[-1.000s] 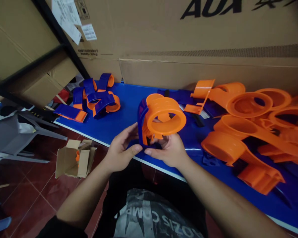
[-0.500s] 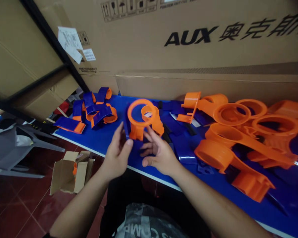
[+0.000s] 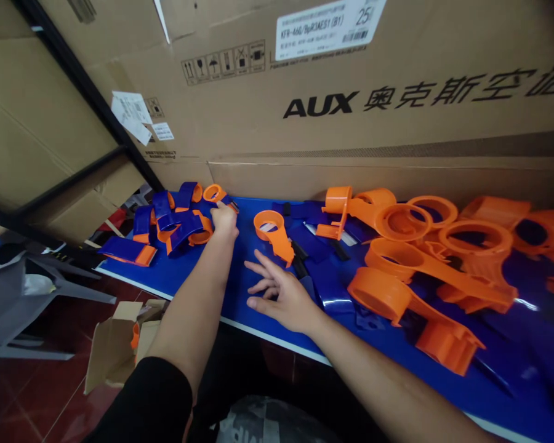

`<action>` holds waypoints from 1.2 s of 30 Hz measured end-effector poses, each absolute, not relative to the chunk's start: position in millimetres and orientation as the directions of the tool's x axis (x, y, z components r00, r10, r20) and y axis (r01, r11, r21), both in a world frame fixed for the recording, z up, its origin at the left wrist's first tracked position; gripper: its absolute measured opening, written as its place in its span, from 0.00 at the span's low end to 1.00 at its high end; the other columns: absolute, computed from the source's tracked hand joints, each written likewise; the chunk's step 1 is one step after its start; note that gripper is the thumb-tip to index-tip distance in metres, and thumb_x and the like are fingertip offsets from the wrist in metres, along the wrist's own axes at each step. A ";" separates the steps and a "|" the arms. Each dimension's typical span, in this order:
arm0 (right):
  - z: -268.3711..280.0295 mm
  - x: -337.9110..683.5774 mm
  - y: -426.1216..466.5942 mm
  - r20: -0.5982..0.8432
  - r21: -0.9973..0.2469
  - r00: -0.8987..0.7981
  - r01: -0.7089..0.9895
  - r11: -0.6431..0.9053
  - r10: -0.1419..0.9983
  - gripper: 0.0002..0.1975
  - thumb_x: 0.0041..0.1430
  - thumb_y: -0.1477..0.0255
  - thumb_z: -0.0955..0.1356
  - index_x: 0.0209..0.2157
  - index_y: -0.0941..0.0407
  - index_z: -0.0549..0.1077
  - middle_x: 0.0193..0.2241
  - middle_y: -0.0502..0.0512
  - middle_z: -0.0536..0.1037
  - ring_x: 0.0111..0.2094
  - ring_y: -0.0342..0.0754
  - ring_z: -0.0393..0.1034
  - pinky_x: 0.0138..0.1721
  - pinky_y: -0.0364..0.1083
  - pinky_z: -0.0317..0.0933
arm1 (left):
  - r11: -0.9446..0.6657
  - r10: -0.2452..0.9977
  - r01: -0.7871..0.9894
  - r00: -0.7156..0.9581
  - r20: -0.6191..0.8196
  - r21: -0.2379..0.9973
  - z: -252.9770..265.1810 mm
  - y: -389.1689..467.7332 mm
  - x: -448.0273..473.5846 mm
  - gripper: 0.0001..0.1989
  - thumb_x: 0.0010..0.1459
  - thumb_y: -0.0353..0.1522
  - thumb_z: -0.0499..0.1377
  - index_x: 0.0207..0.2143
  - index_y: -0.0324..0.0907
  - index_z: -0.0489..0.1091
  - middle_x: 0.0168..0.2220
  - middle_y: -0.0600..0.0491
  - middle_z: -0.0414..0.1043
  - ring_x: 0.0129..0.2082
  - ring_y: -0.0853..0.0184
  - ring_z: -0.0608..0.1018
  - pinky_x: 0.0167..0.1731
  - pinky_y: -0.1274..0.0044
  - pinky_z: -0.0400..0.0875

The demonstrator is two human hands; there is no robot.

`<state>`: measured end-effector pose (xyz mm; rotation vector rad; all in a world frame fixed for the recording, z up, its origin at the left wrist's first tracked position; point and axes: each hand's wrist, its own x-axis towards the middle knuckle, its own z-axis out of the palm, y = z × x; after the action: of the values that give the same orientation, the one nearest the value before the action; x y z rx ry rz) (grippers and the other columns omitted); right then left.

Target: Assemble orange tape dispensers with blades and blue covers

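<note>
At the far left of the table, my left hand is closed on an orange and blue tape dispenser, whose orange ring shows beyond the fingers. Beside it lies a group of similar blue-covered dispensers. My right hand hovers over the table's front part with fingers spread and nothing in them. Just beyond its fingertips is a bare orange dispenser frame, its ring toward the back. Dark blue cover pieces lie to the right of that hand.
Several orange dispenser frames are heaped on the right of the blue table. A large cardboard box stands along the back edge. On the floor at left are an open carton and a grey plastic chair.
My left hand has carried the dispenser from the middle to the back left, beside the group. My right hand has come away from it and stays near the middle. The view has shifted.
</note>
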<state>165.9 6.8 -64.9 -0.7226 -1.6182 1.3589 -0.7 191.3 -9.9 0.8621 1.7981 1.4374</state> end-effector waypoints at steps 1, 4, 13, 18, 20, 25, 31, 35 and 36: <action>-64.1 165.7 6.6 0.258 -0.966 -0.444 -0.100 0.238 0.858 0.53 0.57 0.66 0.79 0.77 0.44 0.53 0.68 0.75 0.71 0.42 0.49 0.85 0.32 0.43 0.77 | 0.193 0.799 0.107 -0.594 -0.092 0.975 -10.5 193.6 -1.5 0.21 0.70 0.40 0.64 0.60 0.41 0.71 0.58 0.44 0.74 0.53 0.57 0.80 0.52 0.60 0.80; -59.5 165.1 5.5 0.272 -0.962 -0.431 -0.089 0.260 0.860 0.49 0.59 0.66 0.78 0.76 0.47 0.55 0.66 0.75 0.74 0.38 0.47 0.85 0.32 0.43 0.75 | 0.242 0.739 0.163 -0.670 -0.072 0.957 -11.2 192.9 0.8 0.24 0.71 0.42 0.61 0.62 0.38 0.69 0.61 0.39 0.72 0.58 0.53 0.79 0.56 0.59 0.78; -47.8 166.6 -2.9 0.484 -0.865 0.034 0.172 0.472 0.874 0.13 0.62 0.71 0.72 0.48 0.53 0.75 0.25 0.44 0.73 0.20 0.40 0.62 0.23 0.42 0.61 | 0.022 0.985 0.663 -0.141 0.096 0.748 -19.1 137.5 30.3 0.34 0.62 0.44 0.68 0.67 0.43 0.68 0.68 0.38 0.71 0.69 0.49 0.72 0.66 0.67 0.66; -49.7 168.3 4.5 0.473 -0.880 0.336 0.218 0.421 0.814 0.12 0.58 0.72 0.72 0.43 0.51 0.69 0.26 0.42 0.61 0.24 0.42 0.60 0.27 0.44 0.59 | 0.010 0.999 0.753 -0.041 0.031 0.658 -20.0 149.8 30.6 0.13 0.66 0.35 0.62 0.51 0.43 0.79 0.53 0.39 0.82 0.57 0.52 0.82 0.57 0.68 0.72; -50.2 169.6 9.5 0.437 -0.900 0.370 0.170 0.402 0.820 0.13 0.58 0.72 0.72 0.43 0.51 0.67 0.27 0.43 0.61 0.24 0.42 0.59 0.27 0.44 0.58 | 0.022 0.998 0.756 -0.052 0.028 0.655 -20.8 157.7 29.5 0.10 0.67 0.33 0.60 0.47 0.43 0.80 0.51 0.40 0.83 0.52 0.55 0.83 0.54 0.70 0.72; -51.2 171.8 15.2 0.360 -0.932 0.341 0.087 0.353 0.868 0.10 0.59 0.71 0.70 0.42 0.52 0.67 0.28 0.43 0.62 0.25 0.42 0.58 0.28 0.44 0.56 | 0.040 0.994 0.728 -0.098 0.046 0.685 -20.6 168.2 13.7 0.10 0.67 0.33 0.59 0.41 0.43 0.80 0.44 0.42 0.84 0.45 0.57 0.84 0.49 0.70 0.73; -48.6 169.5 13.1 0.296 -0.955 0.269 0.071 0.288 0.917 0.08 0.58 0.73 0.70 0.40 0.53 0.69 0.27 0.43 0.64 0.25 0.42 0.60 0.29 0.44 0.57 | 0.077 0.981 0.639 -0.187 0.058 0.765 -10.0 169.2 -29.0 0.12 0.66 0.40 0.62 0.40 0.42 0.79 0.35 0.47 0.82 0.37 0.58 0.83 0.42 0.71 0.75; -47.4 168.7 13.6 0.263 -0.964 0.277 0.034 0.264 0.924 0.08 0.58 0.73 0.70 0.40 0.53 0.70 0.29 0.44 0.66 0.25 0.41 0.61 0.30 0.45 0.58 | 0.035 0.978 0.570 -0.187 0.088 0.821 -6.3 162.7 -40.4 0.12 0.64 0.41 0.64 0.34 0.41 0.77 0.31 0.50 0.79 0.35 0.61 0.81 0.40 0.72 0.74; -47.4 169.1 14.2 0.247 -0.967 0.283 0.015 0.253 0.927 0.09 0.57 0.72 0.70 0.40 0.53 0.70 0.29 0.44 0.67 0.25 0.41 0.62 0.30 0.45 0.58 | 0.017 0.979 0.548 -0.180 0.098 0.836 -6.3 159.8 -40.0 0.12 0.65 0.40 0.63 0.34 0.41 0.76 0.31 0.50 0.79 0.34 0.62 0.80 0.39 0.73 0.74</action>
<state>169.1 14.2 -47.4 -1.1279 -1.0934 0.8267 -40.0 159.8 -6.3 1.5592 1.7727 1.0627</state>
